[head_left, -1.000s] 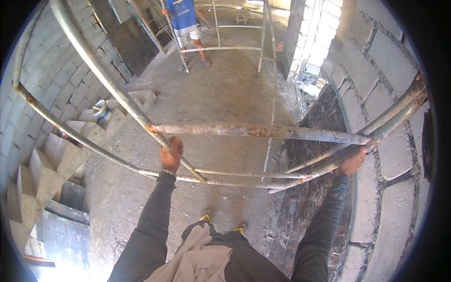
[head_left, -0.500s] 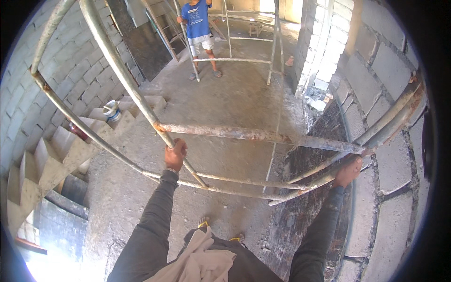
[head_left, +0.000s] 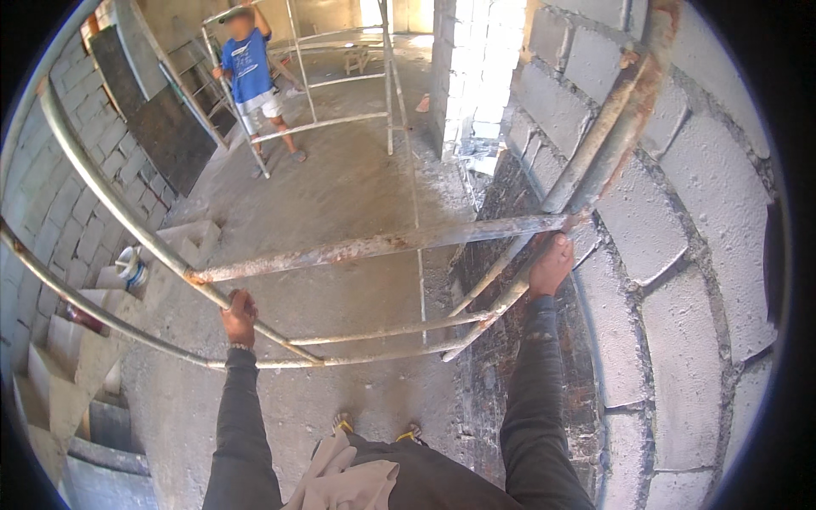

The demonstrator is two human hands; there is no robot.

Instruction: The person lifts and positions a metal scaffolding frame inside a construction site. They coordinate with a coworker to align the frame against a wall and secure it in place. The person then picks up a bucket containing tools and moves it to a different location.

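Head view: left hand (head_left: pixel 240 318) is wrapped snugly round the left tube (head_left: pixel 157 247) of a rusty scaffold frame, just below its crossbar (head_left: pixel 374 244). Right hand (head_left: pixel 552 267) looks closed on the right tube (head_left: pixel 512 294), tucked under the joint. I'd share the weight evenly and mind those right knuckles, block wall (head_left: pixel 671 340) is right beside that grip.

Arms (head_left: pixel 533 382) extend forward, well apart; left hand (head_left: pixel 239 319) and right hand (head_left: pixel 552 265) curl closed, right higher in view.
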